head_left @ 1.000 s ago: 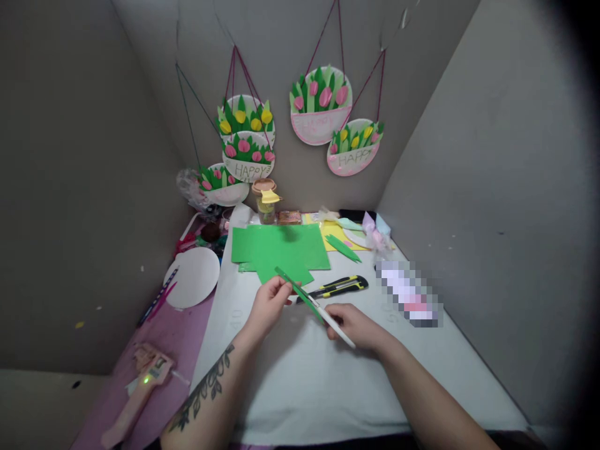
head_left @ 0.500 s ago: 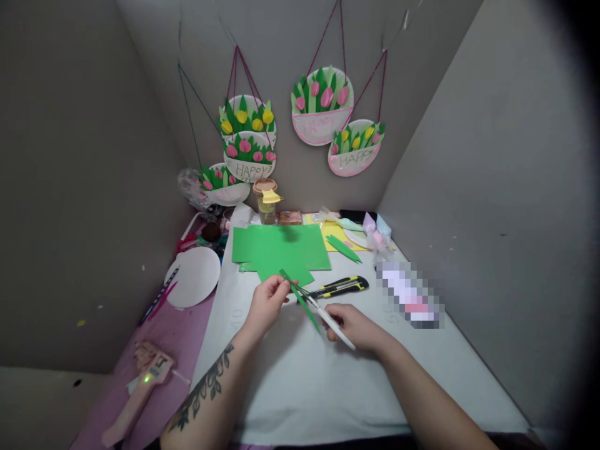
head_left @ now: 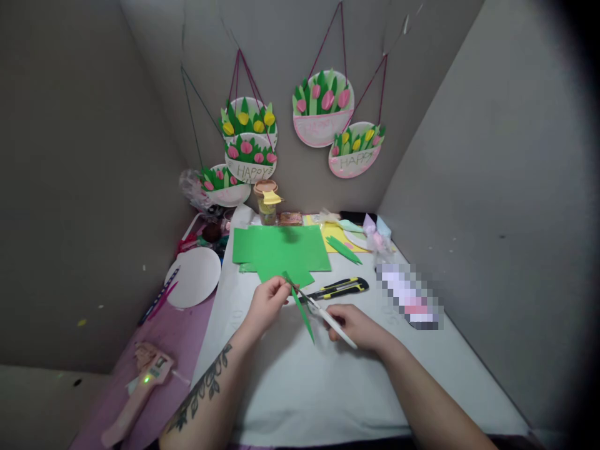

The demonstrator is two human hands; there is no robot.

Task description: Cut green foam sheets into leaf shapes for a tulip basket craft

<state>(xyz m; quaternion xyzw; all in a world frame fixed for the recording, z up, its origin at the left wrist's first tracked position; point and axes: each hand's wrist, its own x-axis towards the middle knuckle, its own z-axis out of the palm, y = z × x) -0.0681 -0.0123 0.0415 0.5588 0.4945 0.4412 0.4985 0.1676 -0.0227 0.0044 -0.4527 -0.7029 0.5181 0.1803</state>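
Note:
My left hand (head_left: 270, 304) pinches the upper end of a narrow green paper strip (head_left: 304, 314), whose pointed tip hangs down over the white tabletop. White-handled scissors (head_left: 336, 326) are in my right hand (head_left: 355, 326), their blades reaching toward the strip near my left fingertips. Whether the blades are cutting the paper I cannot tell. Behind the hands lie overlapping green paper sheets (head_left: 290, 247). A black and yellow utility knife (head_left: 340, 287) rests just beyond the scissors. Farther back, cut green paper leaves (head_left: 344, 249) lie together.
A white disc (head_left: 199, 277) and a pink glue gun (head_left: 145, 389) with a green light sit on the left. At the back stands a lidded cup (head_left: 267, 209). Paper-plate flower baskets (head_left: 323, 125) hang on the wall. A blurred-out item (head_left: 407, 297) lies right.
The green strip's hanging tip has swung slightly left and down. Both hands stay nearly in place, still holding the strip and the scissors.

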